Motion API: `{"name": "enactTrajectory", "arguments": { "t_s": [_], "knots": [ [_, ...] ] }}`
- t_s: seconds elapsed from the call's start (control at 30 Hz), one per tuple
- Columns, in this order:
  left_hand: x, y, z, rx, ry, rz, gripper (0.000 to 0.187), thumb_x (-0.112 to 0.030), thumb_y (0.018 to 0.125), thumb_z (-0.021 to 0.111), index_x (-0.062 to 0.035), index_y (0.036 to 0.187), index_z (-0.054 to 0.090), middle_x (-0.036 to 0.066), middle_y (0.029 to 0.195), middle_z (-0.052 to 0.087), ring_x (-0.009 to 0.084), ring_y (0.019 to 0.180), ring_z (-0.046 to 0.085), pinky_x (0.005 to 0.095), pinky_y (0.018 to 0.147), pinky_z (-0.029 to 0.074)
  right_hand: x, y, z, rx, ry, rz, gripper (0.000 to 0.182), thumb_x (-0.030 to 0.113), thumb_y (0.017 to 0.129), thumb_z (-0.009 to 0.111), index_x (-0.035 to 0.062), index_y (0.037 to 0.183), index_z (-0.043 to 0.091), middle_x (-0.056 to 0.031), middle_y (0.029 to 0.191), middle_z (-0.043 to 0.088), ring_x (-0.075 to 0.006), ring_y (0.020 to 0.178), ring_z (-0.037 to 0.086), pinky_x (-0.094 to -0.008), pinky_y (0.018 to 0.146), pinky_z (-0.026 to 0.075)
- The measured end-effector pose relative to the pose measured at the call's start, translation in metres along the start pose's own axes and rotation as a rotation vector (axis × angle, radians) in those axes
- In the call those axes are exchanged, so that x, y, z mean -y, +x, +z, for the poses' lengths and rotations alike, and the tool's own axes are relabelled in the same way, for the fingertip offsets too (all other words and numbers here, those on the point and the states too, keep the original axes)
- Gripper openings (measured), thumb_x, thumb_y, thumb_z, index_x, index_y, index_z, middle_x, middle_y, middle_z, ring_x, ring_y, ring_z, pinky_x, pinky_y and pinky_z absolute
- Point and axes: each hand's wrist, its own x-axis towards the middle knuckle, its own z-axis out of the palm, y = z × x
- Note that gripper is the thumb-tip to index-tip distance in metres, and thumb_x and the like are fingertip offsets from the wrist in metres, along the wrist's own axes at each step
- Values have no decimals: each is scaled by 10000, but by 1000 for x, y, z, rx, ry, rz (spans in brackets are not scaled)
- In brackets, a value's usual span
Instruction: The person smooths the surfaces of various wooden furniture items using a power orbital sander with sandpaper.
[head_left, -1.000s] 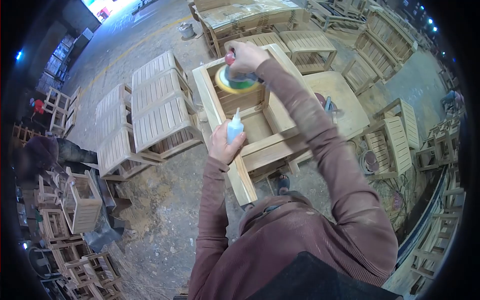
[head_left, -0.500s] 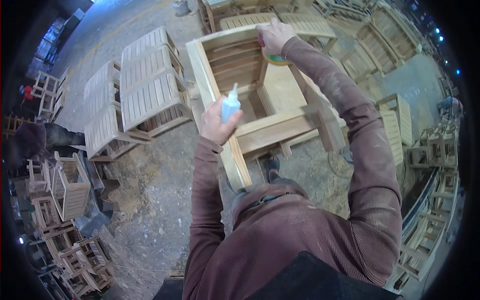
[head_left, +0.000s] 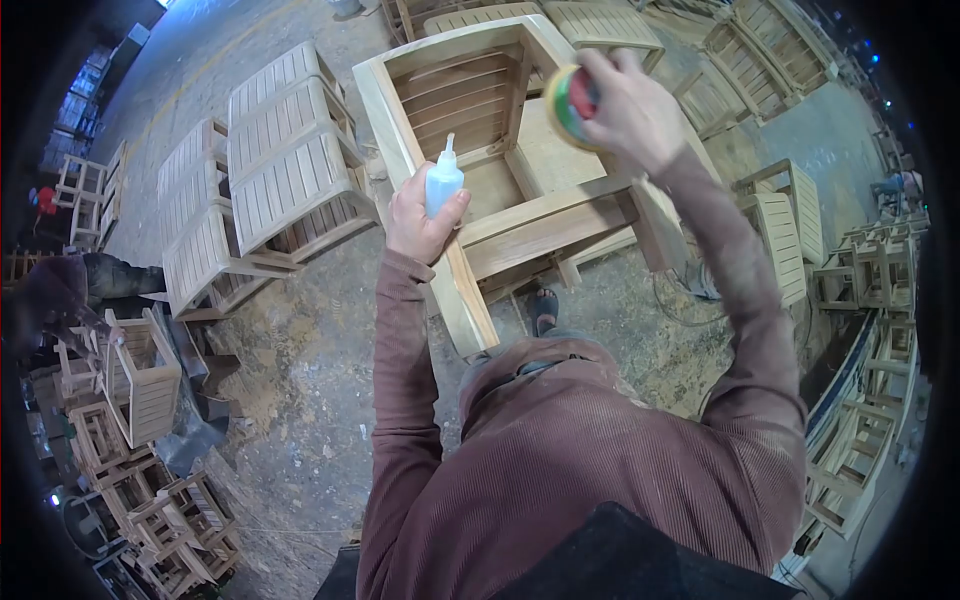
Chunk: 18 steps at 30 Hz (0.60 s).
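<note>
My left hand (head_left: 415, 222) is wrapped round a small squeeze bottle (head_left: 443, 186) with pale blue contents and a narrow nozzle pointing up. This hand is at the left armrest of a slatted wooden chair frame (head_left: 548, 222), which stands in front of me. Over the chair's right side, my right hand (head_left: 640, 115) grips a round disc (head_left: 562, 106) with a yellow rim and green and red parts. The disc is tilted on edge, apart from the wood as far as I can see. Motion blurs the right fingers.
Slatted wooden benches (head_left: 290, 150) stand at the left. A co-worker (head_left: 60, 295) bends near a small chair (head_left: 145, 375) at the far left. Stacked wooden frames (head_left: 170, 520) fill the lower left, and more frames (head_left: 865, 430) line the right edge. A cable (head_left: 690, 318) lies on the floor.
My right hand has come off the chair's top rail, moving right and towards me with the disc. The left hand has shifted slightly up and left, still holding the bottle, now more upright.
</note>
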Motion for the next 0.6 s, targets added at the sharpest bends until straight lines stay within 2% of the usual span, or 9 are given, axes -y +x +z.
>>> {"name": "enactTrajectory", "arguments": {
  "t_s": [0.07, 0.13, 0.17, 0.27, 0.3, 0.37, 0.43, 0.53, 0.6],
  "knots": [
    [2, 3, -3, 1, -121, -62, 314, -291, 808, 620, -16, 946, 559, 100, 678, 621, 221, 667, 622, 345, 637, 477, 7, -28, -4, -402, 141, 138, 463, 178, 662, 694, 149, 1095, 535, -169, 966, 537, -346, 773, 627, -406, 663, 529],
    [16, 22, -6, -101, -95, 70, 322, -267, 827, 609, 4, 994, 557, 70, 661, 632, 150, 639, 626, 296, 625, 485, 24, -53, -2, -455, 230, 133, 496, 163, 638, 717, 149, 1099, 536, -158, 968, 530, -338, 790, 620, -400, 666, 528],
    [25, 32, -11, -79, -132, 45, 317, -254, 841, 601, 5, 1018, 558, 73, 677, 635, 138, 633, 620, 285, 614, 481, 32, -64, -1, -519, 314, 133, 530, 147, 614, 739, 149, 1104, 536, -146, 971, 524, -331, 807, 613, -394, 668, 528],
    [49, 61, -19, -43, -296, 73, 285, -253, 859, 590, -5, 997, 555, 52, 658, 620, 114, 626, 615, 266, 577, 472, 69, -85, 18, -526, 413, 100, 573, 124, 579, 757, 155, 1108, 538, -136, 986, 505, -309, 835, 600, -384, 665, 526],
    [46, 64, -19, -17, -312, 73, 270, -271, 872, 585, -18, 960, 552, 30, 633, 589, 98, 594, 591, 247, 528, 450, 83, -88, 19, -521, 409, 115, 576, 128, 573, 759, 159, 1105, 539, -137, 998, 497, -306, 838, 598, -380, 661, 526],
    [39, 63, -22, -2, -300, 50, 275, -283, 873, 590, -21, 946, 548, 20, 628, 569, 89, 571, 569, 238, 506, 436, 107, -92, 22, -503, 415, 147, 601, 127, 544, 764, 188, 1102, 548, -134, 1041, 476, -295, 868, 590, -376, 654, 527],
    [41, 62, -20, 15, -295, 26, 281, -294, 873, 594, -23, 931, 544, 10, 623, 550, 80, 548, 546, 229, 484, 422, 124, -93, 22, -487, 435, 135, 583, 127, 560, 762, 170, 1102, 551, -146, 1034, 485, -308, 882, 585, -381, 681, 521],
    [44, 61, -17, -43, -383, 70, 294, -311, 877, 594, -26, 923, 543, 0, 638, 533, 75, 522, 509, 225, 470, 410, 141, -93, 22, -450, 433, 102, 592, 123, 558, 754, 175, 1113, 556, -159, 1032, 493, -321, 896, 584, -384, 690, 517],
    [42, 60, -19, -61, -304, 125, 298, -322, 878, 592, -30, 912, 543, -6, 649, 523, 74, 515, 499, 228, 464, 403, 144, -91, 22, -445, 439, 101, 609, 115, 546, 745, 178, 1121, 557, -160, 1037, 492, -323, 884, 586, -386, 684, 516]
  ]
}}
